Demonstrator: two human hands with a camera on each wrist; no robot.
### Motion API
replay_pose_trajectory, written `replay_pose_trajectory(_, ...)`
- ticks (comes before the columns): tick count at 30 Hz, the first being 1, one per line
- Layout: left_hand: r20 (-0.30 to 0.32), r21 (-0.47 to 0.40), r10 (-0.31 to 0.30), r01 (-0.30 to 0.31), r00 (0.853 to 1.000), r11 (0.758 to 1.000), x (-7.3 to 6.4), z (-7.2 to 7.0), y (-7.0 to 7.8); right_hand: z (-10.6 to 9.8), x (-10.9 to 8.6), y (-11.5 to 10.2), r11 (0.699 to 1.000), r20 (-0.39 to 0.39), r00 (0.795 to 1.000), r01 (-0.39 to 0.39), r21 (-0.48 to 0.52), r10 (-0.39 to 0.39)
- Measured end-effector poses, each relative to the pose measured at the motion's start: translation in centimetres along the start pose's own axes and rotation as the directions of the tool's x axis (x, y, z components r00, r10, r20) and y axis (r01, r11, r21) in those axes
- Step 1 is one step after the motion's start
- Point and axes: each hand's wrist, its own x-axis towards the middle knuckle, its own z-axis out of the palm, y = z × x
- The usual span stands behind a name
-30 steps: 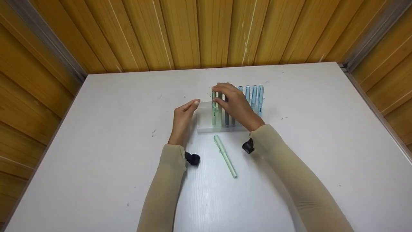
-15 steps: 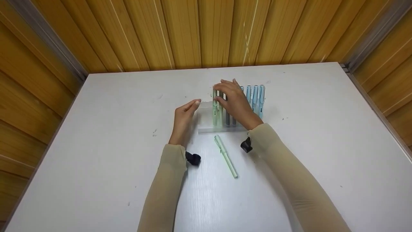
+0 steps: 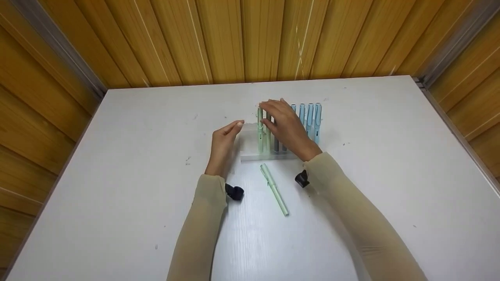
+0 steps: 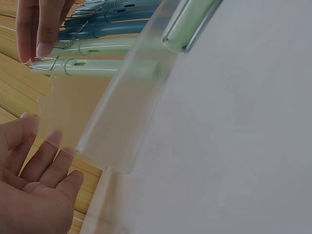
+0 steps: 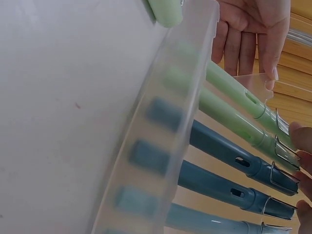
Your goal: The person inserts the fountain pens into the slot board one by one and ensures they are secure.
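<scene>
A frosted clear pen stand (image 3: 250, 157) holds a row of upright capped pens. My left hand (image 3: 224, 142) pinches the upper left corner of its back panel between thumb and fingers. At the row's left end, my right hand (image 3: 287, 127) holds the cap end of a light green pen (image 3: 260, 134), index finger at its top and thumb beside the clip. Another light green pen (image 5: 229, 114) stands beside it, then dark blue pens (image 5: 219, 146). Light blue pens (image 3: 309, 117) fill the right end. The right hand hides part of the row in the head view.
One loose light green pen (image 3: 274, 190) lies on the white table (image 3: 117, 195) in front of the stand, between the forearms. A black wrist camera (image 3: 235, 192) sits on the left sleeve, another wrist camera (image 3: 302, 178) on the right. Wood-panelled walls (image 3: 258, 39) enclose the table.
The right hand has shifted only slightly about the green pen's top, its fingers rising a little and settling again. The left hand keeps its place at the stand's corner.
</scene>
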Motion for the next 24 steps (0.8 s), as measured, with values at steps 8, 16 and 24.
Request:
replay_pose_trajectory(8, -0.004, -0.010, -0.005, 0.004, 1.000, 1.000, 0.0, 0.0, -0.2, -0.9, -1.1, -0.7, 0.998, -0.024, 1.000, -0.001, 0.058, 0.003)
replay_pose_trajectory(16, 0.010, -0.012, 0.001, 0.000, 1.000, 1.000, -0.1, 0.0, -0.3, -1.6, -3.1, -1.5, 0.973, 0.043, 0.992, -0.128, 0.191, 0.121)
replay_pose_trajectory(24, 0.018, -0.028, -0.012, 0.013, 1.000, 1.000, -0.2, -0.1, -0.2, -1.3, -4.9, -1.9, 0.918, 0.295, 0.940, -0.260, 0.301, 0.170)
